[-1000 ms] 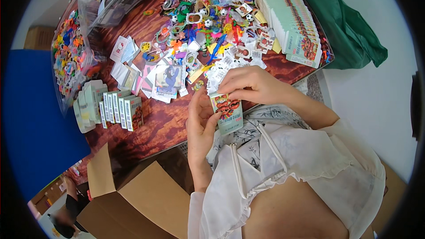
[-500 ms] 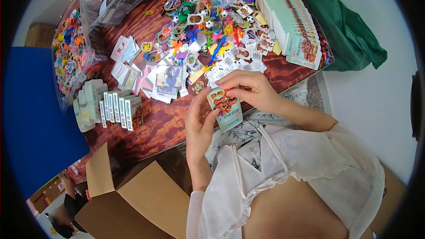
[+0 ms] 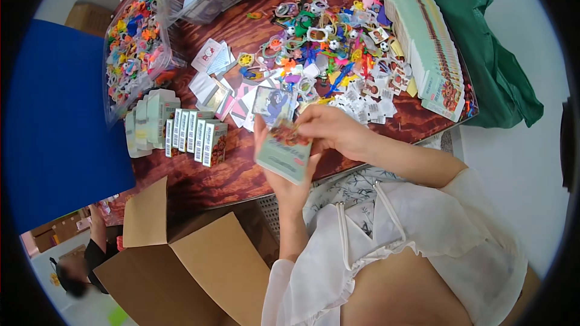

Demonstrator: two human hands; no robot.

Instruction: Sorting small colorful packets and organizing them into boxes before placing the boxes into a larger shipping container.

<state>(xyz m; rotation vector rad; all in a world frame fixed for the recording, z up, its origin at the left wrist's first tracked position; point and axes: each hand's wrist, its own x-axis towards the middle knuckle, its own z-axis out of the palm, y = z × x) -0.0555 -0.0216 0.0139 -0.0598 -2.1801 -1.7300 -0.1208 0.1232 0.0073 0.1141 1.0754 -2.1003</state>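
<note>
In front of my chest, at the table's near edge, I hold a small light-green card box (image 3: 281,160) with a red printed picture at its upper end. It looks flat and tilts, and its printing is partly blurred. My left hand (image 3: 291,190) lies under and behind the box, gripping it, with fingertips showing at its left side. At the box's upper end the fingers of my right hand (image 3: 338,131) pinch together on its edge. Whether they also hold something small there is hidden. Just beyond my hands is a transparent-looking picture card (image 3: 273,105) on a pile of cards.
Small toys (image 3: 338,36) and white packets (image 3: 362,108) heap mid-table. Flat green boxes (image 3: 441,93) fan out at right. Filled-out boxes (image 3: 214,145) stand in a row at left, near a toy bag (image 3: 136,54). Below sits an open carton (image 3: 211,253). Another person (image 3: 96,247) is at lower left.
The box has tilted in my hands, and my left hand has shifted farther underneath it. My right hand stays at its upper end. The whole view has shifted, so the table appears farther right.
</note>
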